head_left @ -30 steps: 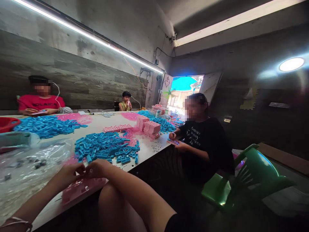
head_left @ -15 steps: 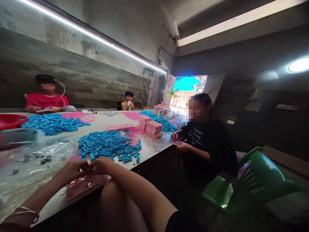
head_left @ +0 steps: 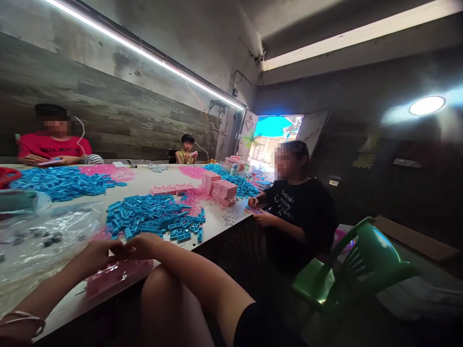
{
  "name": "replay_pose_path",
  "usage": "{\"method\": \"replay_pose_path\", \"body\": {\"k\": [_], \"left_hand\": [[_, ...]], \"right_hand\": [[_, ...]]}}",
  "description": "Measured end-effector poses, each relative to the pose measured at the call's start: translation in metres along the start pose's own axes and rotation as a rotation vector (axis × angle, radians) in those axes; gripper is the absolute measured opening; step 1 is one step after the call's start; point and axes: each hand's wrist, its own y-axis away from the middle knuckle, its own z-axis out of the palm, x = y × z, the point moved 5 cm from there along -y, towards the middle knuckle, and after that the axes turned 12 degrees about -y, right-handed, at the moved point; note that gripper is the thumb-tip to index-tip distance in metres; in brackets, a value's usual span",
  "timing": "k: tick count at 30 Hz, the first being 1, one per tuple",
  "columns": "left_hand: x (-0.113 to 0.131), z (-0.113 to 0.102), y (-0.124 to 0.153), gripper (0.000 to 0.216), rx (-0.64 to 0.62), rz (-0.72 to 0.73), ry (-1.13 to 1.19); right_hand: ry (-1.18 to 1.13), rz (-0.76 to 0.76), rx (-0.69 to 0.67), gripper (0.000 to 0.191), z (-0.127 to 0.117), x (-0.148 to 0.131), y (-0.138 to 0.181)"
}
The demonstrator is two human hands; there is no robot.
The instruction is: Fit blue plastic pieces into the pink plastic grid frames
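Pink plastic block (head_left: 121, 277) lies at the near edge of the white desk (head_left: 213, 222), below both of the person's hands. The left hand (head_left: 97, 254) and right hand (head_left: 143, 245) meet over it with bent fingers, their tips close together; I can't make out whether either one grips the block or a small part. Just beyond them spreads a heap of blue pieces (head_left: 146, 216), with pink stacks (head_left: 224, 190) farther back. A clear plastic bag (head_left: 77, 224) lies left of the hands. Across the corner, a co-worker in black (head_left: 300, 205) holds a pink-and-blue piece (head_left: 253, 210).
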Motion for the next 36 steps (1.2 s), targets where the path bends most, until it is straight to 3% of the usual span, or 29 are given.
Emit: {"method": "replay_pose_path", "body": {"k": [14,23,30,36], "left_hand": [[-0.019,0.013,-0.007,0.034,0.033,0.001,-0.007],[-0.008,0.002,-0.013,0.023,0.032,0.082,-0.140],[-0.012,0.012,-0.013,0.028,-0.069,0.121,-0.138],[-0.008,0.011,-0.012,0.027,-0.101,0.159,-0.051]], "right_hand": [[-0.007,0.042,0.014,0.026,0.011,0.005,-0.004],[0.031,-0.050,0.062,0.015,0.015,-0.004,-0.008],[0.080,-0.119,0.104,0.018,0.001,-0.019,0.016],[0.045,-0.125,0.131,0.021,0.002,-0.018,0.018]]}}
